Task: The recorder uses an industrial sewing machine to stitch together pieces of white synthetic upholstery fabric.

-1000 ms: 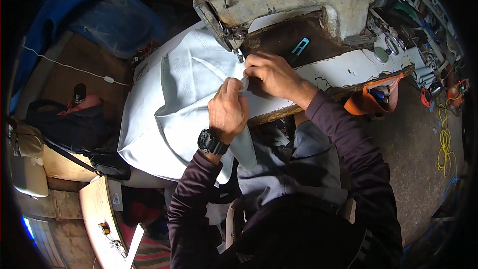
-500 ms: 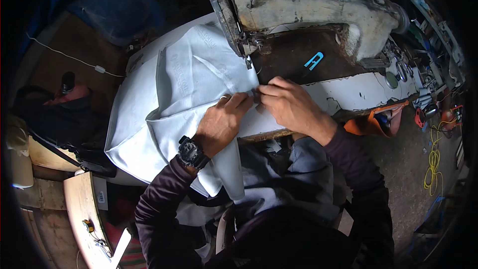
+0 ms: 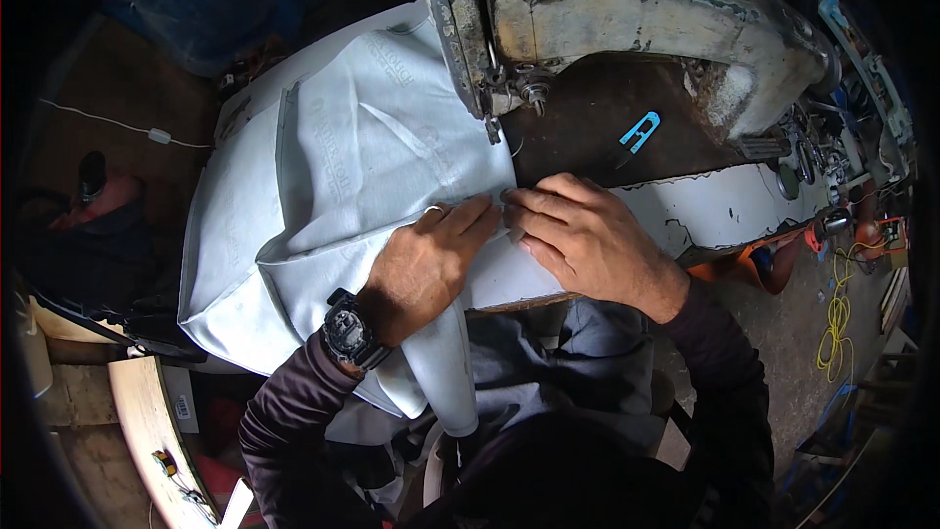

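Left hand (image 3: 421, 269) with fingers bent close together on the edge of the pale cloth (image 3: 338, 171), right hand (image 3: 609, 250) loosely curled, fingertips at that edge, whether either pinches I cannot tell, cloth spread beside the sewing machine (image 3: 627, 15).

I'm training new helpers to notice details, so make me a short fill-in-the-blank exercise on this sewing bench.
The black watch is on the person's ____ wrist.
The coiled cord on the floor is coloured ____.
In the picture, the small blue snips lie to the ____ of the pale fabric.

Missing words: left; yellow; right.
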`<state>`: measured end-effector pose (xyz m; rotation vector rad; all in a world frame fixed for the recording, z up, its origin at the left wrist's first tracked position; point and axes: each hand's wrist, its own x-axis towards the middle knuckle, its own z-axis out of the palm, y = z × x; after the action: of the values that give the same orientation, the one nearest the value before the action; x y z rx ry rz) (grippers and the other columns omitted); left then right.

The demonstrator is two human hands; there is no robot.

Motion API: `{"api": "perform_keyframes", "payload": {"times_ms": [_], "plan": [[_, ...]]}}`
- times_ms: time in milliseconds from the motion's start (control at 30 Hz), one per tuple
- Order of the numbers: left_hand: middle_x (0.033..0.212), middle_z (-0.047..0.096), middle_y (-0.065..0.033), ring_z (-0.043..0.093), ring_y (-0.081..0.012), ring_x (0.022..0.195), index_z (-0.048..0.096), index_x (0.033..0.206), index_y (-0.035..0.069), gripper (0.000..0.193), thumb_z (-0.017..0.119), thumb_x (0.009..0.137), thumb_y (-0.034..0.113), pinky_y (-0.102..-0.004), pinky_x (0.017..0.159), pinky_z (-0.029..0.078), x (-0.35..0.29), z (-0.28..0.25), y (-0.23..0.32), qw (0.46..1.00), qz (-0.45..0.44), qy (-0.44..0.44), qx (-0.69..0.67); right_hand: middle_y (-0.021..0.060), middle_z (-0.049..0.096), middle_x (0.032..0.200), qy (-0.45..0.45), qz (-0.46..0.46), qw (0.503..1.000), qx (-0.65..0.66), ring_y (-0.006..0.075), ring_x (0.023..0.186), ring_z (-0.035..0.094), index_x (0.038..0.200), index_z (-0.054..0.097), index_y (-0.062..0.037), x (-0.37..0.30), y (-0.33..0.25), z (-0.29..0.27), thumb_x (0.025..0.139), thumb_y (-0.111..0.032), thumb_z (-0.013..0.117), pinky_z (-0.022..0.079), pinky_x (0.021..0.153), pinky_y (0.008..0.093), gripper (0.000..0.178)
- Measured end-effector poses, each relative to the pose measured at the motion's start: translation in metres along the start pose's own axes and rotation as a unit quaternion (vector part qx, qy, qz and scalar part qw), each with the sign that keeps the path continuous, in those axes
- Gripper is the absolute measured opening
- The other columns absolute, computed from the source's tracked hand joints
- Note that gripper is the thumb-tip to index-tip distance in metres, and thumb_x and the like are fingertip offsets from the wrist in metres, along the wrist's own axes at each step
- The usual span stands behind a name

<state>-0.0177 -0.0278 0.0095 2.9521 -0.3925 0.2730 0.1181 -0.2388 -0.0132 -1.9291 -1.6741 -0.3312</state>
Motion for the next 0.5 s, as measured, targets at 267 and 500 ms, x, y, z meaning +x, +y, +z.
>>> {"api": "perform_keyframes", "payload": {"times_ms": [267,500], "plan": [[0.142,0.066,-0.0132,0.073,-0.0329,0.110,0.068,0.135,0.002,0.055,0.069,0.080,-0.004,-0.0396,0.100,0.061,0.010,0.000,-0.012,0.999,0.016,-0.004,0.040,0.0117,0.072,0.130,-0.023,0.020,0.999,-0.009,0.0266,0.117,0.061,0.116,0.072,-0.0012,0.000,-0.002,-0.001,0.094,-0.020,0.075,0.055,0.102,0.0392,0.029],[0.144,0.065,-0.0096,0.070,-0.0313,0.112,0.069,0.133,0.004,0.056,0.070,0.078,-0.003,-0.0378,0.098,0.061,0.017,-0.001,-0.025,0.997,0.046,0.001,0.061,0.0107,0.071,0.131,-0.028,0.029,0.999,-0.021,0.0275,0.119,0.059,0.121,0.071,-0.0007,0.002,-0.003,0.000,0.094,-0.023,0.075,0.052,0.105,0.0411,0.035]]}}
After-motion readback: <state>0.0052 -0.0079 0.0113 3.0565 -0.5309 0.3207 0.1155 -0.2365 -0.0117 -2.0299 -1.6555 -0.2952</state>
